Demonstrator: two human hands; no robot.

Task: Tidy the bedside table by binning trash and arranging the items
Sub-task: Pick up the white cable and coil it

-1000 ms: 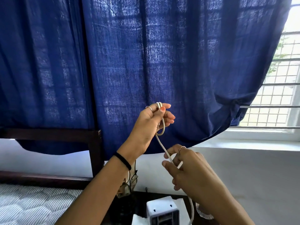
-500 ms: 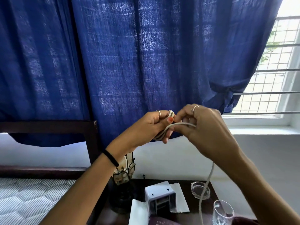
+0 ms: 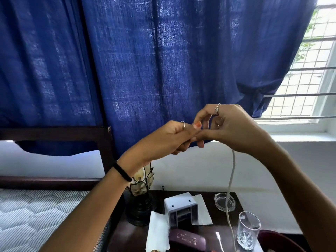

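Note:
A white cable point(image 3: 231, 180) hangs from my hands down toward the dark bedside table point(image 3: 209, 194). My left hand point(image 3: 169, 137) grips the coiled end of the cable, which its fingers hide. My right hand point(image 3: 229, 126) meets it in front of the blue curtain, fingers curled around the cable where the loose length drops away. The cable's plug end point(image 3: 218, 235) lies on the table near a clear drinking glass point(image 3: 247, 230).
On the table stand a small lamp point(image 3: 141, 195), a white boxy device point(image 3: 181, 208), white paper tissues point(image 3: 158, 231), a glass ashtray point(image 3: 222, 201) and a maroon case point(image 3: 187, 240). A dark red bin rim point(image 3: 278, 237) shows at lower right. A striped mattress point(image 3: 36, 211) lies left.
My right hand rose from below to meet my left hand, winding the cable around the coil. The view tilted down, showing more of the table.

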